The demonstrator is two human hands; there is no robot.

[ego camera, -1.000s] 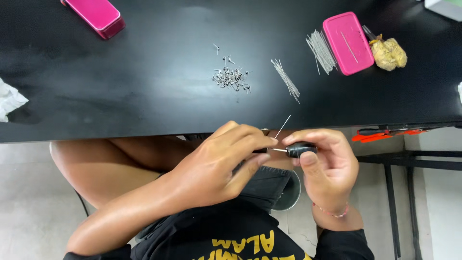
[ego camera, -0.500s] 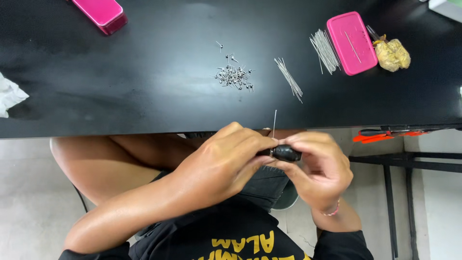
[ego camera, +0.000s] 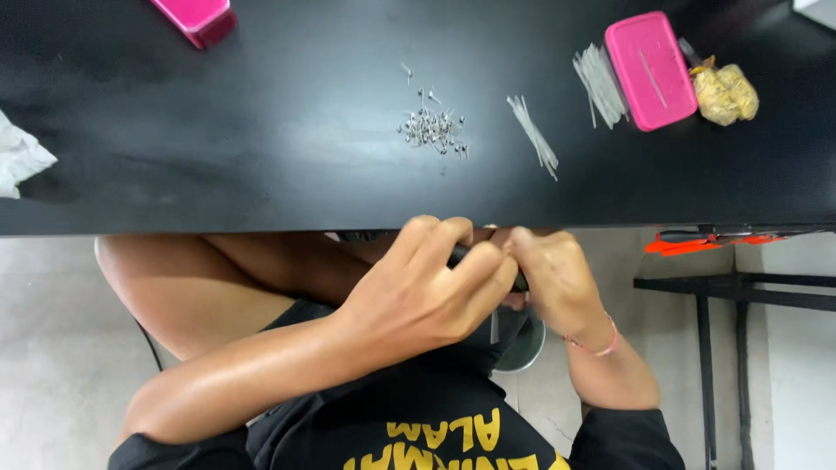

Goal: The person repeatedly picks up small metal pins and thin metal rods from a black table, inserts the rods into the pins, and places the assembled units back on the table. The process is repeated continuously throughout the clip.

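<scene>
Both grips, left hand (ego camera: 427, 296) and right hand (ego camera: 553, 283), stay clamped on the small black tool (ego camera: 459, 255), whose thin pin has dropped from sight.

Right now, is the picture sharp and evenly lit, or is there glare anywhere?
Head view: mostly sharp; a soft pale sheen lies across the glossy black tabletop beside the heap of small silver metal bits; the left hand and right hand are evenly lit, their fingers hiding the small dark object between them.

Small dark object (ego camera: 520, 280), mostly hidden, pinched between both hands, just below the table edge
</scene>
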